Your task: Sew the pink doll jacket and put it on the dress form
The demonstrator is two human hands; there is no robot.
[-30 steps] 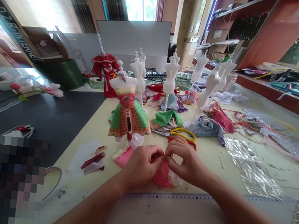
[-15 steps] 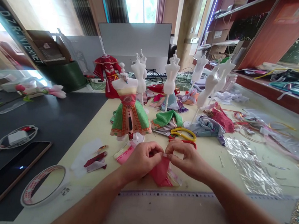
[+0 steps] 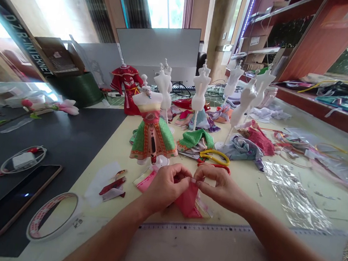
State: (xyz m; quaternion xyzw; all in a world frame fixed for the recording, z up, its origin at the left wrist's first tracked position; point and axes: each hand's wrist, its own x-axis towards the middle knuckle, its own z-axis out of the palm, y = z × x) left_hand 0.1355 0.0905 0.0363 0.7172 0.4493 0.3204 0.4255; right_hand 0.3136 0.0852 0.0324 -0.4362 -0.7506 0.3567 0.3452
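A piece of pink fabric [image 3: 188,202] with a pale, dotted trim hangs between my hands, its lower part resting on the cream table top. My left hand [image 3: 169,184] pinches its upper edge between thumb and fingers. Close beside it, my right hand [image 3: 214,184] pinches the same edge, fingertips almost touching the left ones. Part of the fabric is hidden behind my left hand. Just beyond stands a small dress form in a green and pink dress [image 3: 164,140]. Yellow-handled scissors [image 3: 215,155] and a red-handled pair [image 3: 224,168] lie behind my right hand.
Several bare white mini dress forms [image 3: 199,93] stand at the back among fabric scraps. A ruler [image 3: 194,227] runs along the front. Left are a tape roll [image 3: 33,223], a phone [image 3: 12,200] and dark scraps [image 3: 112,186]. Clear plastic film [image 3: 298,199] lies right.
The whole view has shifted slightly, with things appearing a little further right. Both hands keep their pinch on the pink fabric, and its lower corner has spread slightly.
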